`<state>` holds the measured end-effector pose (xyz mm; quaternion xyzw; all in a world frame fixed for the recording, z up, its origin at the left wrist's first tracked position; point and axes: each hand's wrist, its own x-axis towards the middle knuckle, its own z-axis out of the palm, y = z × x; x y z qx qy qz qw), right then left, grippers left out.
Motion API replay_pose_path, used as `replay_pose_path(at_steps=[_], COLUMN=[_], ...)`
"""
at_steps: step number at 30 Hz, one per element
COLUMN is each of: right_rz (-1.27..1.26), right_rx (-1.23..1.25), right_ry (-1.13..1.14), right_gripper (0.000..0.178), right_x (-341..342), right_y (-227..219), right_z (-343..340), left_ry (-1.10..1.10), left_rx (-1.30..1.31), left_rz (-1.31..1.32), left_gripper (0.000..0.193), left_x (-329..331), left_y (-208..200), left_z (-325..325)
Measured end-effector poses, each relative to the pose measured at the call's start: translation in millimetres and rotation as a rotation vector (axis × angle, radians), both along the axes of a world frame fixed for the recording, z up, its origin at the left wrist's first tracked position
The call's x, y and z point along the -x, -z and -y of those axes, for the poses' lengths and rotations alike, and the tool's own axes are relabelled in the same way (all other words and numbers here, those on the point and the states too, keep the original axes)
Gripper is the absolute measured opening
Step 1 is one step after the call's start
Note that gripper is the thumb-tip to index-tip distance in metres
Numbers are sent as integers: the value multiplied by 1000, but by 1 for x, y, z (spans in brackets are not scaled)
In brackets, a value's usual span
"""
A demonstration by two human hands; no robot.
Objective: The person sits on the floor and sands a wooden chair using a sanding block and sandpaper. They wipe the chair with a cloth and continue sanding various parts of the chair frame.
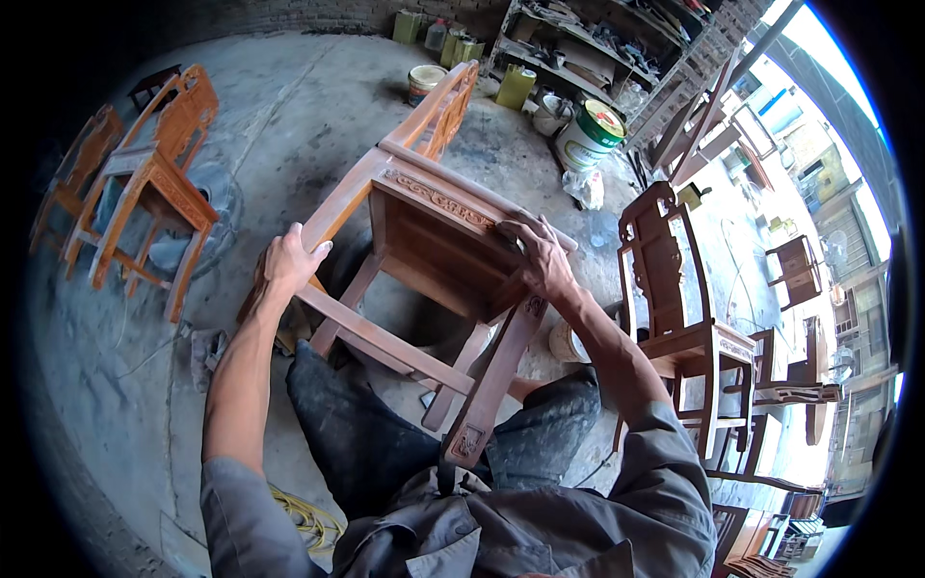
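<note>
A carved reddish-brown wooden chair (443,252) lies tipped in front of me. Its openwork backrest (451,120) points away, and its legs and stretcher bars reach toward my lap. One leg (501,380) with a carved end comes close to my waist, between my knees. My left hand (286,262) is closed round the frame on the chair's left side, thumb on top and fingers partly hidden behind the wood. Across from it, my right hand (540,258) grips the right corner beside the carved apron (438,197), its fingers bent over the edge.
Similar chairs stand at left (154,188) and right (674,318), with more furniture farther right. Beyond the chair are a white-and-green bucket (585,140), a smaller tub (424,82), square tins (515,87) and a cluttered shelf (588,48). A yellow hose (308,518) lies coiled at lower left.
</note>
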<state>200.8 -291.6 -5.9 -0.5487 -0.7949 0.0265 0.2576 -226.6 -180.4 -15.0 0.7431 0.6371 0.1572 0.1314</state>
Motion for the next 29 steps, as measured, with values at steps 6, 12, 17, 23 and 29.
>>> replay_pose_path(at_steps=[6, 12, 17, 23, 29], right_rz=[95, 99, 289, 40, 97], right_rx=[57, 18, -4, 102, 64], right_ry=[49, 11, 26, 48, 28], right_gripper=[44, 62, 45, 56, 72], right_x=[-6, 0, 6, 1, 4], right_y=[-5, 9, -4, 0, 23], right_z=[7, -3, 6, 12, -3], left_ry=[-27, -12, -3, -2, -6], left_rx=[-2, 35, -20, 3, -18], left_rz=[2, -9, 0, -17, -17], left_gripper=[66, 65, 63, 64, 65], left_x=[1, -1, -1, 3, 2], left_y=[-9, -10, -8, -8, -6], left_z=[4, 5, 6, 2, 1])
